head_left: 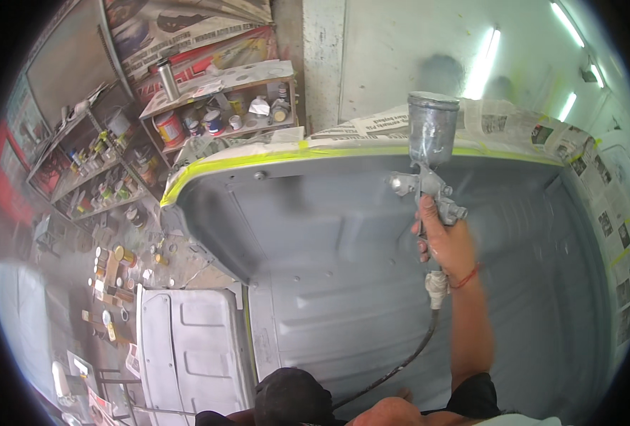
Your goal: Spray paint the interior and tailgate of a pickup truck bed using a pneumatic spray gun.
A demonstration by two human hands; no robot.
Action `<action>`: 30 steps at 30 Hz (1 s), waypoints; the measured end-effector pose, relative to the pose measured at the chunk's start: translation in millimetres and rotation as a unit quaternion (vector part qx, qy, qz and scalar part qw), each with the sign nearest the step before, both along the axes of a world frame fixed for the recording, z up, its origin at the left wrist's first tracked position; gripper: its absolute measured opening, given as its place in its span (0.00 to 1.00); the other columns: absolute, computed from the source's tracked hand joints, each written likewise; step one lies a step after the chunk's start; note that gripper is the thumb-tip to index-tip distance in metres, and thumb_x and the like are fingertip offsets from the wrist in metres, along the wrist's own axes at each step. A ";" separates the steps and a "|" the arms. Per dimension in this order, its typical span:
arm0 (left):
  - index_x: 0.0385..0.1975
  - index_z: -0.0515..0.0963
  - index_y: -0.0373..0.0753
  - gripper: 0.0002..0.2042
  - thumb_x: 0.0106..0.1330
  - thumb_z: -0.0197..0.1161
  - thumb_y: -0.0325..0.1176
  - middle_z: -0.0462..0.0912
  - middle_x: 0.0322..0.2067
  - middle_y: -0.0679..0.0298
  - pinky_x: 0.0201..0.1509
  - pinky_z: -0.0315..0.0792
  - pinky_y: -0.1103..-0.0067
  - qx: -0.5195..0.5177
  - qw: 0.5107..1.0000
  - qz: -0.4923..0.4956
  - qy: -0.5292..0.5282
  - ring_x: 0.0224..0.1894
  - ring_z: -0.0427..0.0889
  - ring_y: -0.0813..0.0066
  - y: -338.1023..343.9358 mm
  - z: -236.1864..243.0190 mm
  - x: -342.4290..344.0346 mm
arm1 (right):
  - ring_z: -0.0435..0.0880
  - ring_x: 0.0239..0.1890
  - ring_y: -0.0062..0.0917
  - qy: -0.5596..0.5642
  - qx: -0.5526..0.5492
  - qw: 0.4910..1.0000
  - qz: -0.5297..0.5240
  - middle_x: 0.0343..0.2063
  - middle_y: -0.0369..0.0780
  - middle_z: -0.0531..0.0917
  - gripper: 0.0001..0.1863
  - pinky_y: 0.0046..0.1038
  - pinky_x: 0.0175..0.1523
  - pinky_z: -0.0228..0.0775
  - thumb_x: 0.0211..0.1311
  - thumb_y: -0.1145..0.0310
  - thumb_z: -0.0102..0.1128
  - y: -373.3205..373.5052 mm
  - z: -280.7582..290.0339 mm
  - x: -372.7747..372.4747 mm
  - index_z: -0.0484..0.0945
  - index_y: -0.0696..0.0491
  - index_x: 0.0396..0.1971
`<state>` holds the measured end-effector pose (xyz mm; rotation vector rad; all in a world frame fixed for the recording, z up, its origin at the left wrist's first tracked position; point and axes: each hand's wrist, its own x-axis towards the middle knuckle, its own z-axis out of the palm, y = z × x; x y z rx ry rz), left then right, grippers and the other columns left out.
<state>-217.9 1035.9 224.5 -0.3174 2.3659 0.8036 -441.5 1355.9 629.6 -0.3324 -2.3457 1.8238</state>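
My right hand [436, 238] is wrapped round the handle of a metal spray gun [428, 190], with a red cord at its wrist. The gun stands upright with its silver cup [430, 128] on top. From a taped fitting [437, 287] below the grip, a dark hose [414, 355] curves to the lower edge. Behind lies a grey metal truck-bed-like shell [336, 284], its rim edged with yellow tape [350, 150] and newspaper [507, 124]. At the lower edge, skin [404, 396] peeks out beside a dark rounded shape [294, 397]; whether it is my left hand is unclear.
Shelves [215, 131] with cans and a steel flask [167, 79] stand at the back left. Several cans [123, 255] sit on the floor at left, near a grey panel [187, 355]. A pale wall [400, 57] with tube lights [482, 64] rises at back right.
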 end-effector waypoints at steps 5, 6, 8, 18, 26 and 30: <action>0.52 0.80 0.42 0.21 0.64 0.65 0.48 0.87 0.36 0.54 0.44 0.79 0.67 0.015 1.000 0.019 -0.002 0.38 0.88 0.60 -6.7 -3.8 6.6 | 0.74 0.16 0.15 0.001 -0.014 0.998 0.066 0.21 0.35 0.77 0.26 0.22 0.17 0.67 0.66 0.44 0.60 -53.1 0.8 -9.3 0.77 0.57 0.32; 0.52 0.80 0.42 0.21 0.64 0.65 0.48 0.87 0.36 0.54 0.44 0.79 0.67 0.018 1.000 0.022 -0.001 0.38 0.88 0.60 -7.4 -4.4 8.5 | 0.74 0.16 0.15 0.006 -0.018 0.996 0.082 0.21 0.35 0.77 0.26 0.22 0.17 0.67 0.66 0.44 0.61 -63.1 1.2 -11.1 0.77 0.57 0.32; 0.52 0.80 0.42 0.21 0.64 0.65 0.47 0.87 0.36 0.54 0.44 0.79 0.67 0.024 0.999 0.029 -0.002 0.38 0.88 0.60 -8.6 -5.0 12.8 | 0.73 0.15 0.15 -0.003 -0.012 0.994 0.110 0.21 0.35 0.77 0.26 0.22 0.17 0.67 0.66 0.44 0.61 -84.6 0.7 -15.3 0.77 0.57 0.32; 0.53 0.79 0.42 0.21 0.64 0.65 0.47 0.87 0.37 0.54 0.44 0.79 0.68 0.036 0.998 0.048 -0.010 0.38 0.88 0.60 -17.4 -3.4 20.9 | 0.73 0.16 0.14 0.036 -0.028 0.967 0.252 0.22 0.34 0.78 0.23 0.20 0.17 0.67 0.69 0.47 0.59 -180.2 -15.1 -28.8 0.79 0.55 0.37; 0.53 0.79 0.43 0.21 0.64 0.65 0.46 0.87 0.37 0.55 0.44 0.79 0.68 0.012 1.000 0.026 -0.007 0.39 0.87 0.60 -27.9 -5.6 11.7 | 0.75 0.25 0.13 0.111 -0.044 0.951 0.284 0.20 0.32 0.78 0.14 0.24 0.32 0.69 0.67 0.59 0.65 -160.5 -81.7 11.4 0.82 0.57 0.36; 0.54 0.79 0.43 0.21 0.65 0.65 0.46 0.87 0.37 0.55 0.44 0.79 0.68 0.002 1.000 -0.002 -0.007 0.39 0.87 0.61 -26.9 -8.3 14.6 | 0.74 0.25 0.10 0.067 -0.132 0.982 0.114 0.21 0.29 0.78 0.12 0.20 0.29 0.67 0.66 0.63 0.64 -102.9 -127.9 36.8 0.80 0.56 0.29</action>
